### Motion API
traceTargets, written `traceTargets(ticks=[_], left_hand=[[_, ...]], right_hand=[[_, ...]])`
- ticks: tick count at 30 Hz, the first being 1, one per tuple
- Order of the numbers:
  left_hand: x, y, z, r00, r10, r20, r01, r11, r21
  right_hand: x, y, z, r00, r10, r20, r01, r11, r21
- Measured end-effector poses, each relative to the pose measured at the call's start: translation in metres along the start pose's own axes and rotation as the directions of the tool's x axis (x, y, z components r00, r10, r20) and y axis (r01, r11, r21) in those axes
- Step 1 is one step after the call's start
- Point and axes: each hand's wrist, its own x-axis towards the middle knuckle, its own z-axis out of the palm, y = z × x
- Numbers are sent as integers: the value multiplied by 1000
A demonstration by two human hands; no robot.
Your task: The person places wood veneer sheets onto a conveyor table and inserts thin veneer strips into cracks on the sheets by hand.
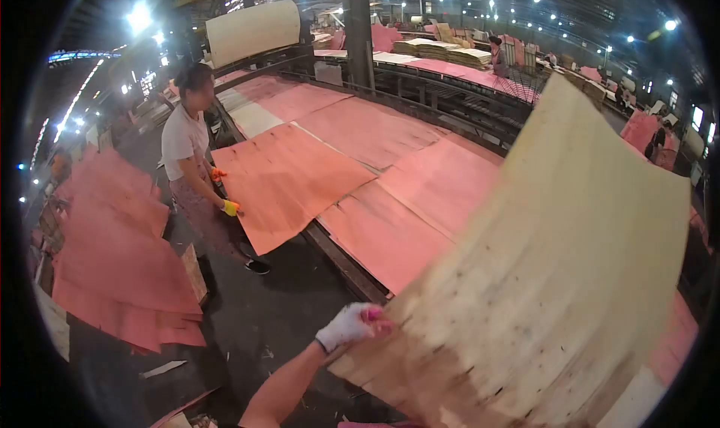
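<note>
A large pale wood sheet (555, 248), curved and dotted with small dark spots, rises across the right side of the view. My left hand (354, 325), in a white glove with pink fingertips, is closed on the sheet's left edge. My right hand does not show. Beyond the sheet, pink sheets (442, 181) lie side by side on a long table. A co-worker (187, 147) stands at the table's left side and holds an orange-pink sheet (292, 177) by its near edge, with orange and yellow gloves.
A pile of pink sheets (120, 248) stands at the left. Scraps (163, 369) lie on the dark floor (262, 338). A dark post (358, 38) rises behind the table. Other people and stacked sheets (442, 51) are farther back.
</note>
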Motion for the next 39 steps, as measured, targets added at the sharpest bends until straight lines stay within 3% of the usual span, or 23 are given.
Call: traceTargets(ticks=[1, 2, 3, 4, 6, 9, 12, 14, 15, 16, 18, 19, 21, 22, 23, 26, 27, 30, 33, 36, 37, 38, 39], left_hand=[[29, -4, -27, 984, -75, -159, 115, 959, 258], [45, 13, -48, 998, -26, -58, 15, 984, -179], [77, 6, -78, 997, 32, -69, -34, 999, -34], [90, 30, -79, 970, 15, -242, 54, 960, 276], [118, 85, -66, 839, 135, -528, 354, 603, 716], [162, 45, -71, 867, 296, -401, 432, -45, 901], [148, -19, -44, 894, 432, -121, 127, 16, 992], [114, -55, -20, 956, 187, -225, 197, 155, 968], [100, -77, -20, 954, 56, -294, 261, 325, 909], [85, -106, -29, 939, -84, -332, 331, 471, 817], [61, -232, -78, 758, -451, -471, 650, 584, 487], [53, -235, -85, 694, -632, -346, 710, 679, 185], [50, -241, -92, 550, -803, -229, 804, 583, -118], [52, -240, -93, 471, -831, -296, 849, 518, -106], [49, -242, -94, 389, -846, -364, 886, 452, -102], [65, -206, -90, 498, -803, -328, 802, 570, -179], [73, -203, -95, 526, -802, -282, 799, 580, -159], [104, -216, -110, 549, -800, -241, 773, 596, -216], [131, -213, -115, 567, -807, -165, 740, 587, -329], [157, -196, -122, 597, -793, -116, 678, 577, -455], [165, -186, -118, 608, -782, -141, 652, 592, -474], [171, -181, -117, 616, -769, -169, 622, 607, -495], [178, -183, -121, 611, -767, -197, 614, 616, -493]], right_hand=[[34, -9, 33, 1000, -9, 17, 9, 1000, 25], [70, -13, 68, 999, -1, 36, 0, 1000, 17], [103, -11, 100, 998, 14, 55, -14, 1000, 2], [135, -7, 135, 997, 35, 73, -35, 999, -9], [186, 7, 199, 987, 111, 115, -105, 993, -58], [230, 55, 268, 931, 318, 180, -275, 934, -227], [213, 131, 291, 775, 516, 365, -438, 855, -279], [175, 173, 281, 640, 545, 541, -520, 826, -217], [135, 167, 284, 632, 590, 502, -561, 796, -228], [96, 148, 294, 627, 629, 460, -600, 766, -230], [69, 169, 286, 555, 713, 429, -690, 682, -242], [50, 162, 280, 578, 697, 423, -682, 698, -218], [0, 143, 273, 622, 670, 406, -670, 724, -168], [10, 242, 254, 841, 416, 347, -411, 907, -91], [-10, 216, 253, 811, 505, 294, -498, 861, -105], [-46, 155, 268, 754, 587, 294, -640, 758, 126], [-43, 158, 273, 784, 548, 290, -580, 814, 29], [-68, 71, 320, 771, 563, 298, -590, 807, 2], [-63, 59, 342, 774, 530, 348, -579, 814, 49], [-39, 48, 358, 882, 383, 275, -382, 922, -60], [-17, 86, 355, 941, 282, 189, -319, 924, 211], [2, 83, 355, 970, 138, 198, -143, 990, 11], [12, 65, 363, 982, 183, 38, -180, 981, -68]])
